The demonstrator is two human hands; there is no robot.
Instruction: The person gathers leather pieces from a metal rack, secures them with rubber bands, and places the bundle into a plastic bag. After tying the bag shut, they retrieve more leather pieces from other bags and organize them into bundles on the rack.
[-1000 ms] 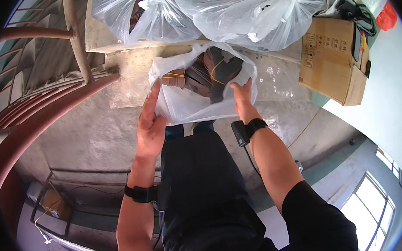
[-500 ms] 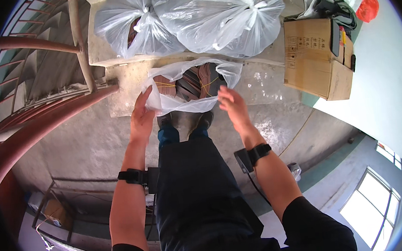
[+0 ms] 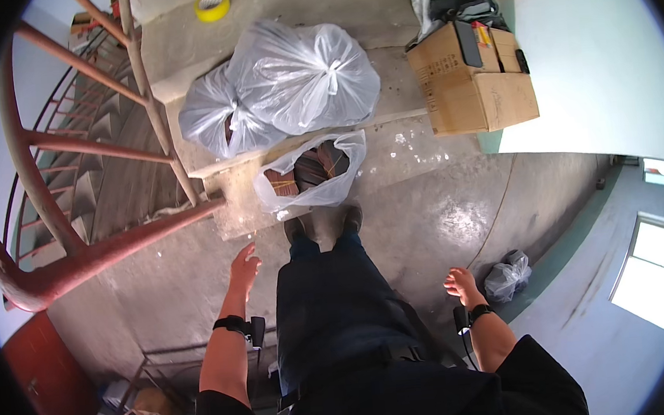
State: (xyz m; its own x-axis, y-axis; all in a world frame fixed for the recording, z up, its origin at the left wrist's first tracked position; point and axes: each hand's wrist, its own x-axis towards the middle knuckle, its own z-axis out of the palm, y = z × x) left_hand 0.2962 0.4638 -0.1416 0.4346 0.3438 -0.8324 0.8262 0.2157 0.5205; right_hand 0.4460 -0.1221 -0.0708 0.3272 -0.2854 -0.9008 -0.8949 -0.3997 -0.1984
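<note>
Open bag: clear thin plastic bag [image 3: 310, 174], mouth agape, dark brown shoes inside; sits at the concrete step's [image 3: 386, 106] front edge, just ahead of the feet.
Tied bags: two knotted clear plastic bags [image 3: 291, 82] on the step behind it.
Box: brown cardboard carton [image 3: 479, 90], flaps open, dark items inside.
Left hand [image 3: 243, 267]: fingers spread, empty.
Right hand [image 3: 461, 283]: loosely curled, empty.

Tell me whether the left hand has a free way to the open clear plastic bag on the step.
Probably yes: the left hand is empty, fingers spread, and only bare concrete lies between it and the open clear plastic bag.
</note>
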